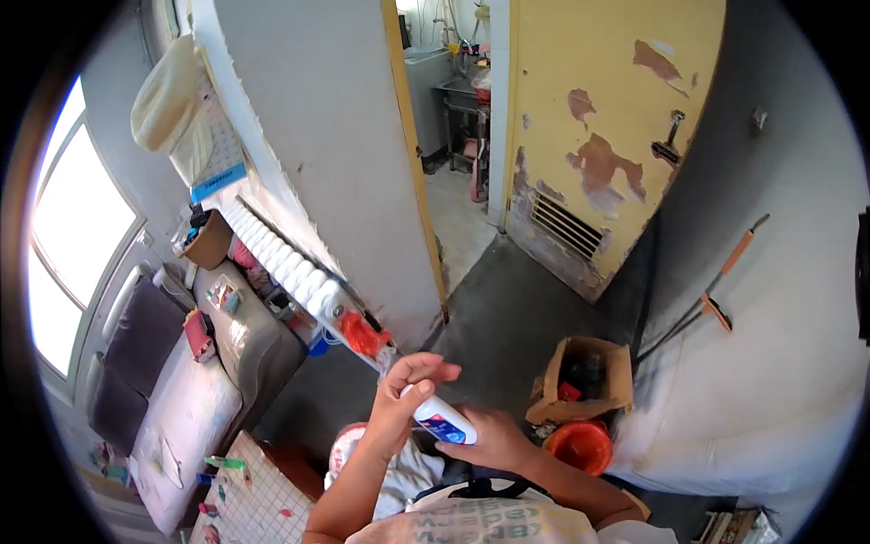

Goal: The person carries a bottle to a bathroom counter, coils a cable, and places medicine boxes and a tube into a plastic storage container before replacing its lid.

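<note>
White bottle in both hands, yellow door ahead

Head view: white bottle (442, 419) with a blue-and-red label, held tilted in front of the person's chest. Right hand (494, 440) wraps the lower end, fingers closed round it. Left hand (410, 392) is at the upper end, fingers curved and apart from the thumb, thumb against the bottle; whether the bottle has its cap on, can't tell.

Below and left: table (258, 506) with a checked cover, small coloured items on it, a green one (225, 462) near the far edge. Beyond it, sofa (237, 363) with dark cushions (149, 317) and a red packet (198, 335) on it.

Right side: cardboard box (620, 381), open, dark and red contents, just beside a red bucket (580, 448). Long tool (739, 252) with orange parts leans on the white wall. Yellow door (553, 54), paint peeling, stands open; a metal sink (460, 88) shows through the doorway.
</note>
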{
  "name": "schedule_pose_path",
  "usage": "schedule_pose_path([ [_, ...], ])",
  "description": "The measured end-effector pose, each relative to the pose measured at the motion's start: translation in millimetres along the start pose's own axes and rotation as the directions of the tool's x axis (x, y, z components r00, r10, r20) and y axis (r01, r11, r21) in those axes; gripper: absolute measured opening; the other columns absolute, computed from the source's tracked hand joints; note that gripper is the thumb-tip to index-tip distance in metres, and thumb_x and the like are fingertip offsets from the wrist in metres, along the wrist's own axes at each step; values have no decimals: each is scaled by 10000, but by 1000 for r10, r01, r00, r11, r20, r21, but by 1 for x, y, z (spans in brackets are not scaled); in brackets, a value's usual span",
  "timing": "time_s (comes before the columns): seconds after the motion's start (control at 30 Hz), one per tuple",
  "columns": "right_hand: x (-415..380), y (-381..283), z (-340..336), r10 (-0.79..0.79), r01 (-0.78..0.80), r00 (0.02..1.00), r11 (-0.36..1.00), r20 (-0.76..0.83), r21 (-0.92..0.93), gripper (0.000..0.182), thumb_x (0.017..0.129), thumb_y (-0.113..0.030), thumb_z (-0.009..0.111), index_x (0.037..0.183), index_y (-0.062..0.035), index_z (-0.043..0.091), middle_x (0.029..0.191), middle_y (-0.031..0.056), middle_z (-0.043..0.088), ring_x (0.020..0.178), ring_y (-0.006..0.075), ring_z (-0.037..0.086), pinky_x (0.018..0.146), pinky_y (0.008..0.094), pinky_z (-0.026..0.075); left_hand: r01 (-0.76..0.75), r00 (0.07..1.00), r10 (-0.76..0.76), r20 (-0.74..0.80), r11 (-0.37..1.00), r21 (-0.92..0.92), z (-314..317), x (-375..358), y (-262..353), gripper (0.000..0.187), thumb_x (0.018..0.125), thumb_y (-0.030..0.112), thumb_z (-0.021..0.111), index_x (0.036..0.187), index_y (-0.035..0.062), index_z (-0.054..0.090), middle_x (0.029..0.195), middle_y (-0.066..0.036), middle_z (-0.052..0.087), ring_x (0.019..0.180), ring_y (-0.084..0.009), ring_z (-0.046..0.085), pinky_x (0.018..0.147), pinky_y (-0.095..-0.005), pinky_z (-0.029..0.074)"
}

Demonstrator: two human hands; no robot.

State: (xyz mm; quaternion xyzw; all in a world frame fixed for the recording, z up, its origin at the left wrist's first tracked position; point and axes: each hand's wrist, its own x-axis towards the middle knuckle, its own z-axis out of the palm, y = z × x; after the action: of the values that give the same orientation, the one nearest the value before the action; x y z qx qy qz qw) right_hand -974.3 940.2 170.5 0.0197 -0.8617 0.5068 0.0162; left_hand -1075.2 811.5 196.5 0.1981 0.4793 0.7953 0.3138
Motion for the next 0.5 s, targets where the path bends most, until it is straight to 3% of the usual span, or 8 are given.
schedule_pose_path([
  [0.1,50,29,-14,-75,67,997,978,-34,-199,384,715,-371,644,905,-56,535,752,21,556,676,129,531,647,279,434,121,984,-117,-137,993,18,-6,44,1,205,808,161,548,942,10,516,921,-160,604,930,-207,555,825,-314,420],
  [0.17,85,52,-32,-57,-22,976,936,212,352,370,711,-356,643,900,-53,542,766,32,569,664,140,548,620,283,443,117,990,-117,-73,993,0,-15,83,2,155,819,158,525,875,14,526,869,-170,612,938,-248,553,868,-365,395],
  [0.23,118,73,-55,-67,-341,880,599,470,725,388,701,-321,647,926,-27,531,767,55,578,637,140,557,569,265,447,45,989,-42,140,999,-20,-27,130,-1,167,822,176,511,857,16,543,820,-167,617,944,-305,544,948,-428,313],
  [0.27,133,84,-77,-217,-591,737,254,640,766,478,684,-334,653,984,2,491,706,61,543,601,136,541,552,233,427,5,953,13,301,998,-59,-27,158,-2,196,821,182,507,897,6,549,799,-158,618,954,-307,539,969,-441,282],
  [0.33,177,124,-111,-564,-695,553,95,614,713,506,685,-370,635,984,11,488,706,66,543,583,123,529,535,205,412,-24,846,94,525,990,-139,-22,222,-8,267,805,199,537,996,12,531,888,-150,607,979,-290,526,945,-410,319],
  [0.37,197,139,-133,-529,-689,556,139,641,711,501,675,-336,658,1002,2,486,710,61,546,609,137,540,574,222,429,12,905,17,425,998,-66,-13,256,-4,291,796,200,553,1021,19,521,930,-147,594,986,-277,522,933,-396,332],
  [0.43,228,143,-191,-191,-407,822,461,536,789,487,668,-328,676,995,-12,500,721,53,555,637,150,549,611,243,437,129,975,-136,178,990,52,20,318,12,350,778,202,585,1073,33,499,1014,-139,570,1000,-251,513,910,-370,358],
  [0.5,264,158,-250,-59,-56,975,867,215,495,470,681,-330,679,1008,-32,522,741,87,581,654,224,578,646,322,460,22,997,-37,68,980,200,40,390,8,443,727,242,632,1090,39,480,1032,-144,560,974,-251,528,881,-356,387],
])
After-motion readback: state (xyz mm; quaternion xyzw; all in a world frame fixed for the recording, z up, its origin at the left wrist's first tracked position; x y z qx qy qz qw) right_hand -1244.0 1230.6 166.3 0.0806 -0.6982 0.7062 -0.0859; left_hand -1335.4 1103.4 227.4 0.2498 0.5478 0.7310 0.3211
